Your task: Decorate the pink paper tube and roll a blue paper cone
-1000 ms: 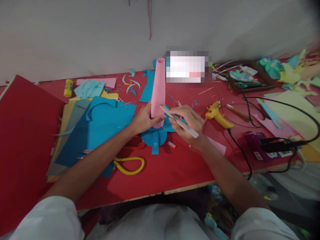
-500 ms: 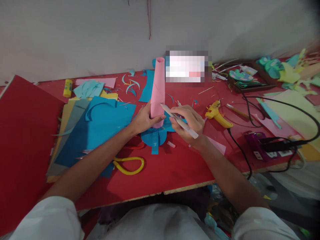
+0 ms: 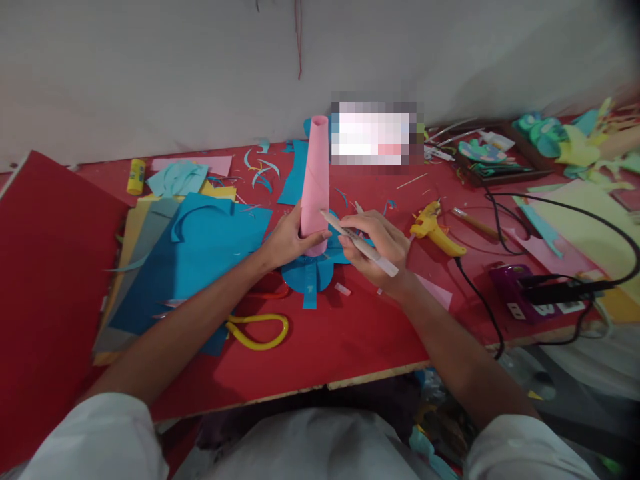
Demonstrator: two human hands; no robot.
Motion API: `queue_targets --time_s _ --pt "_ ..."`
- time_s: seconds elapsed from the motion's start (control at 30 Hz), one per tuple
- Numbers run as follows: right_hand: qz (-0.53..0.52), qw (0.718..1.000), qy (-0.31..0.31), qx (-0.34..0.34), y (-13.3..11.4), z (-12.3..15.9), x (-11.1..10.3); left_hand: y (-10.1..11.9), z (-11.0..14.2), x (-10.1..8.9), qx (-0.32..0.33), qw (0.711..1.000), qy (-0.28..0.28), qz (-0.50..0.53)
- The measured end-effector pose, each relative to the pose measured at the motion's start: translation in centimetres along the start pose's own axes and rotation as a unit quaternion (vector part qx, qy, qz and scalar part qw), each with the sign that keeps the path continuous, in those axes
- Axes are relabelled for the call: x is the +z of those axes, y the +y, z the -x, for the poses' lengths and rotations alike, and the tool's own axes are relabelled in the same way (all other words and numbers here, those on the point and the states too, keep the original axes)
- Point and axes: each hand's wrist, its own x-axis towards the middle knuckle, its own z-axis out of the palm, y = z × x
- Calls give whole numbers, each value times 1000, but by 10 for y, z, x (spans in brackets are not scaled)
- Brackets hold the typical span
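A pink paper tube [image 3: 317, 167], narrower at its open top, stands nearly upright in the middle of the table. My left hand [image 3: 293, 241] is closed around its lower part, thumb across the front. My right hand [image 3: 377, 243] grips a white pen [image 3: 367, 252], its tip at the tube's lower right side; whether it touches I cannot tell. Beneath and around the tube's foot are blue paper cut-outs [image 3: 309, 277] with rounded lobes and a strip pointing toward me. Scissors with a yellow handle [image 3: 260, 331] lie under my left forearm, which hides part of them.
A yellow glue gun [image 3: 435, 230] with a black cord lies right of my right hand, near a purple power box [image 3: 520, 293]. Blue sheets [image 3: 215, 247] are stacked at left by a glue stick [image 3: 135, 177]. A dark tray [image 3: 525, 167] stands back right. Paper scraps are scattered about.
Almost nothing differs. The pen tip sits very slightly lower on the tube; my left hand keeps its hold in the same place.
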Motion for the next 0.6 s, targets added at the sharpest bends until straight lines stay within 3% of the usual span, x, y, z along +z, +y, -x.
queue_targets --time_s 0.6 --pt "19 1000 5 4 -1 0 0 2 0 -1 -14 1000 -4 1"
